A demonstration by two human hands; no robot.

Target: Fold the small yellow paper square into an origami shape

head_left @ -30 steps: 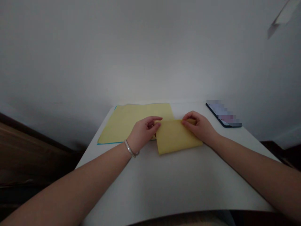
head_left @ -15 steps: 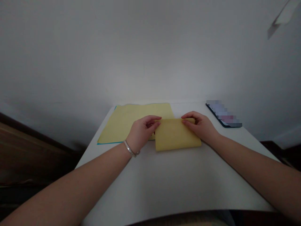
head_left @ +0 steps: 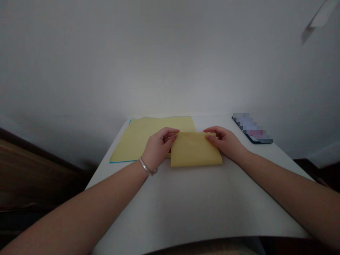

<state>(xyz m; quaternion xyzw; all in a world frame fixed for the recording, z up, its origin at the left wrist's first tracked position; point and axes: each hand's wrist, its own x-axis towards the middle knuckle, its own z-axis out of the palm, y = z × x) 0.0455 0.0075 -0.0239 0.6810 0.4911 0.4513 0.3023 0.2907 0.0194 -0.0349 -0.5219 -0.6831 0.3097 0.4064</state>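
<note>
A folded yellow sheet of paper (head_left: 196, 152) is held between my two hands above the white table, its folded edge toward me. My left hand (head_left: 160, 147), with a silver bracelet at the wrist, pinches its upper left corner. At the upper right, my right hand (head_left: 225, 141) grips the paper between thumb and fingers. The paper's back side is hidden from me. Behind my left hand, a larger stack of yellow paper (head_left: 148, 136) lies flat, with a blue edge showing beneath it.
The white table (head_left: 191, 205) stands against a pale wall (head_left: 164, 63). A phone (head_left: 252, 131) with a blurred screen lies at the back right of the table. Brown wooden furniture (head_left: 34, 173) is to the left.
The folded paper has shifted slightly left and a little up, with both hands still on it. The stack and the phone have stayed put.
</note>
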